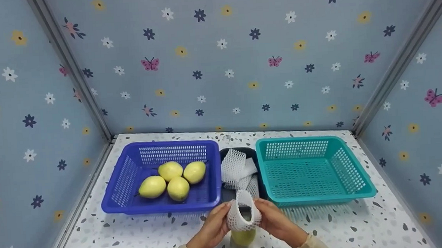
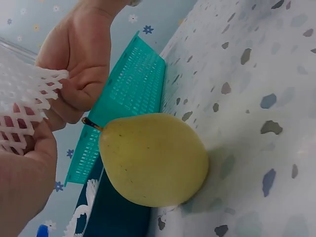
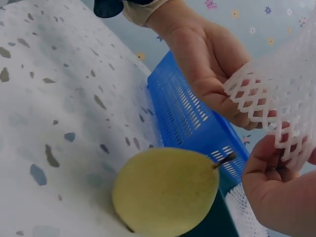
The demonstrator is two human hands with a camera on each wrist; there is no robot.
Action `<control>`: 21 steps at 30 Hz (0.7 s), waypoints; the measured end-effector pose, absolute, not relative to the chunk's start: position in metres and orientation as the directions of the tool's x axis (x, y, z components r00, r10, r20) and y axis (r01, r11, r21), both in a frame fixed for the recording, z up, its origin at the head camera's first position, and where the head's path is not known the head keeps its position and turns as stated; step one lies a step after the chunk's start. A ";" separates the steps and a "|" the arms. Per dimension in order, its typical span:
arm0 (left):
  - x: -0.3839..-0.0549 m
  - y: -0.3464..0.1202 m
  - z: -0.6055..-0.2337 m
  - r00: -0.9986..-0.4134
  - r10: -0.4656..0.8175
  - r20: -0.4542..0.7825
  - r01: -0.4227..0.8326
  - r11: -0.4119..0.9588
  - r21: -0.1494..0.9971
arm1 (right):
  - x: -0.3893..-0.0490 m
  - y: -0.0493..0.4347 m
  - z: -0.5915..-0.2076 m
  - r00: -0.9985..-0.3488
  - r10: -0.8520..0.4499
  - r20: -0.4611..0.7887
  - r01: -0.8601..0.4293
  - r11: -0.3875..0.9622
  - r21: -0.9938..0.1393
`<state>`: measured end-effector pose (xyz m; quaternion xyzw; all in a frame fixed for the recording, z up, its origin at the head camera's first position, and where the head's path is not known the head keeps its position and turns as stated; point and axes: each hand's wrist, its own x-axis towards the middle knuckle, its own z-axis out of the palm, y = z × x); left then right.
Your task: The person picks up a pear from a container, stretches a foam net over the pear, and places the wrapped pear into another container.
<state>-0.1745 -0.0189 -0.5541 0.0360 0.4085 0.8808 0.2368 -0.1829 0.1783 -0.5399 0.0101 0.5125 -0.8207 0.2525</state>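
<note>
Both hands hold a white foam fruit net (image 1: 244,217) stretched into a ring, the left hand (image 1: 215,226) gripping its left edge and the right hand (image 1: 276,220) its right edge. Below the net a yellow pear (image 1: 243,238) stands on the table. In the left wrist view that pear (image 2: 154,160) is apart from the net (image 2: 24,94), its dark stem pointing toward it. The right wrist view shows fingers of both hands pinching the rim of the net (image 3: 276,98), with the pear (image 3: 165,192) beneath.
At the left a blue basket (image 1: 161,210) holds several pears (image 1: 170,171). A dark container (image 1: 228,195) with more foam nets (image 1: 235,166) stands between it and a teal basket (image 1: 319,200) on the right. Flower-patterned walls (image 1: 216,62) surround the speckled table (image 1: 108,240).
</note>
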 end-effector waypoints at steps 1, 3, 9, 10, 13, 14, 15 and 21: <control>-0.174 -0.019 -0.556 -0.886 0.441 -0.145 -0.390 -0.538 0.747 | -0.182 0.179 -0.543 -0.872 -0.393 -0.290 0.432 -0.342 -0.835; -0.172 -0.020 -0.561 -0.886 0.431 -0.169 -0.391 -0.502 0.771 | -0.180 0.181 -0.549 -0.872 -0.380 -0.309 0.439 -0.325 -0.838; -0.166 -0.019 -0.577 -0.883 0.416 -0.219 -0.393 -0.399 0.828 | -0.176 0.185 -0.567 -0.864 -0.344 -0.367 0.454 -0.217 -0.864; -0.165 -0.019 -0.580 -0.882 0.413 -0.228 -0.394 -0.379 0.837 | -0.176 0.186 -0.569 -0.863 -0.336 -0.379 0.458 -0.199 -0.867; -0.163 -0.018 -0.586 -0.879 0.404 -0.252 -0.395 -0.322 0.860 | -0.175 0.187 -0.575 -0.859 -0.313 -0.406 0.467 -0.150 -0.871; -0.162 -0.017 -0.588 -0.880 0.399 -0.256 -0.392 -0.308 0.867 | -0.175 0.187 -0.576 -0.857 -0.307 -0.413 0.469 -0.138 -0.872; -0.161 -0.017 -0.590 -0.882 0.394 -0.259 -0.388 -0.294 0.874 | -0.174 0.188 -0.578 -0.858 -0.303 -0.415 0.468 -0.129 -0.874; -0.161 -0.017 -0.597 -0.897 0.365 -0.250 -0.357 -0.263 0.896 | -0.173 0.188 -0.585 -0.866 -0.281 -0.414 0.455 -0.096 -0.885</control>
